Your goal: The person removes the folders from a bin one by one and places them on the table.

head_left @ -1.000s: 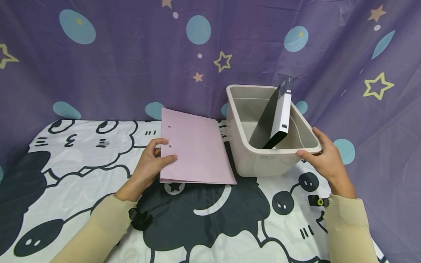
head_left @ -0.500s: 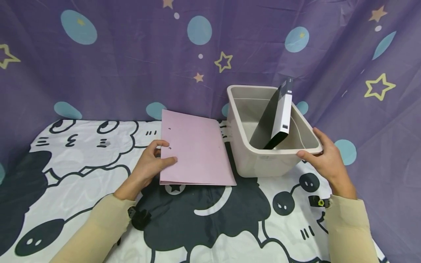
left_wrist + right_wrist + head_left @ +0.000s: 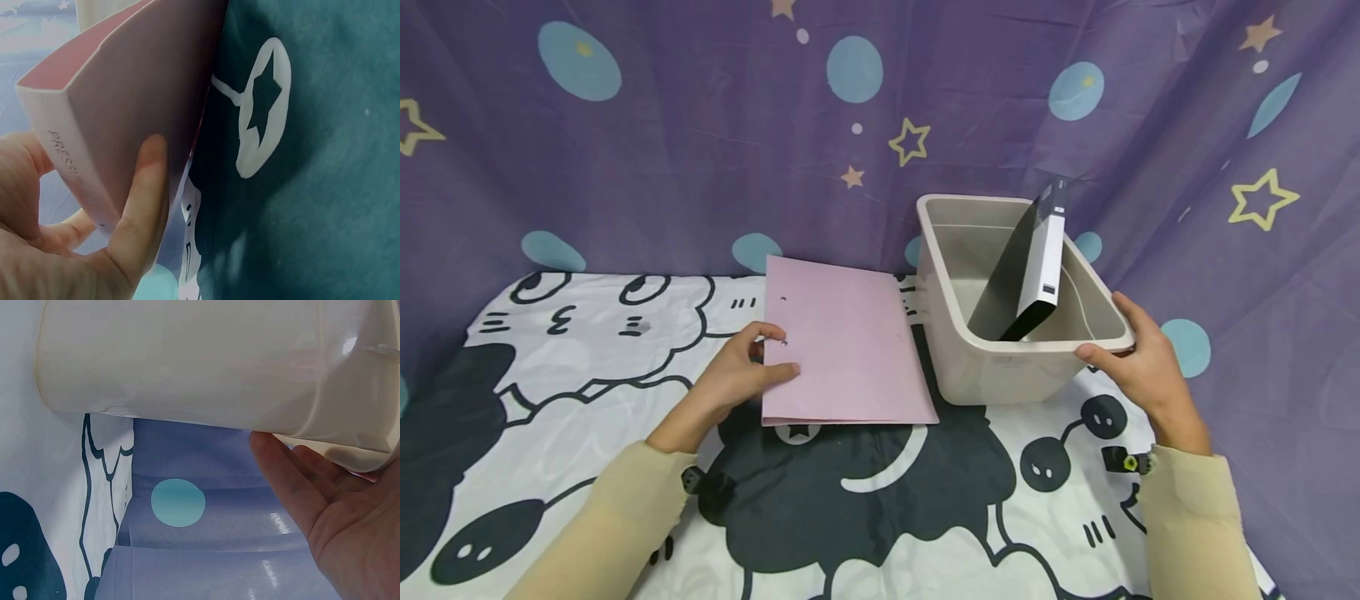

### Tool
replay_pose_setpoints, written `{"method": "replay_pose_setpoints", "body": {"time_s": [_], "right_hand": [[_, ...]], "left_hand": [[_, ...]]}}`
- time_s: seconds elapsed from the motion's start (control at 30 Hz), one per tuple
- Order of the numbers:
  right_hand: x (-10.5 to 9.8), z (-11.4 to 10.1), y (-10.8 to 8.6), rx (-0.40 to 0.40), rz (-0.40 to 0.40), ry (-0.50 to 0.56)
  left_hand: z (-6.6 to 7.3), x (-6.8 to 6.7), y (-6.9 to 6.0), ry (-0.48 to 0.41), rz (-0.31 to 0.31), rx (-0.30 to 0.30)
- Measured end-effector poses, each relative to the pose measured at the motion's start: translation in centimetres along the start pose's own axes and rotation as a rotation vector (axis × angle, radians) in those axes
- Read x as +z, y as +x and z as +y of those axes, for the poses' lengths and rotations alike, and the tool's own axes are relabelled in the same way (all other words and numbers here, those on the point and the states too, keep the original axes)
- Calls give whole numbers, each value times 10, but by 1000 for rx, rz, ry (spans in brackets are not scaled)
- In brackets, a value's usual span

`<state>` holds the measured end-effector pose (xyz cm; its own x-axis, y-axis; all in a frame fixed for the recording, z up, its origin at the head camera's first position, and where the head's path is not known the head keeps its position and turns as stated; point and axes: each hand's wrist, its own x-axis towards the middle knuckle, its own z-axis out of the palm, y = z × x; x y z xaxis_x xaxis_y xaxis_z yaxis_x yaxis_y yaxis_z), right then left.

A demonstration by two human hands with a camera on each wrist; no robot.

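Note:
My left hand (image 3: 733,375) grips a pink binder (image 3: 850,350) by its left edge, the thumb lying over one broad face. In the left wrist view the spine of the pink binder (image 3: 75,162) faces the palm and bears dark lettering, partly covered by the hand. My right hand (image 3: 1150,367) holds the near right corner of a beige plastic bin (image 3: 1000,371), thumb and fingers about its rim. Inside the bin a black binder (image 3: 1037,258) with a white spine label leans at a slant, its top above the rim.
A cloth (image 3: 940,508) with black and white cartoon sheep covers the table. Behind it hangs a purple curtain (image 3: 700,150) with stars and blue ovals, close to the bin's back and right. The pink binder is just left of the bin.
The pink binder's far edge has come down slightly and its left edge has shifted a little left. My left hand moved with it. My right hand and the bin stay put.

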<state>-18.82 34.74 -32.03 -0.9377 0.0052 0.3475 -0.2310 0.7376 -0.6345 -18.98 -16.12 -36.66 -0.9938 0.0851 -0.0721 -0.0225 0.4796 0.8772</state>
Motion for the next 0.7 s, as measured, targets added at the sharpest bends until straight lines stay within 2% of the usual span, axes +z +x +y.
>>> {"method": "replay_pose_setpoints", "body": {"time_s": [0.1,0.27,0.7], "right_hand": [[0,0,0,-11,-3,7],[1,2,-1,-12,-4,12],[1,1,1,-10,-6,16]], "left_hand": [[0,-2,-1,-42,-38,-10],[0,-4,-2,-57,-93,-31],[-5,-5,1,-68,-131,-58]]}}
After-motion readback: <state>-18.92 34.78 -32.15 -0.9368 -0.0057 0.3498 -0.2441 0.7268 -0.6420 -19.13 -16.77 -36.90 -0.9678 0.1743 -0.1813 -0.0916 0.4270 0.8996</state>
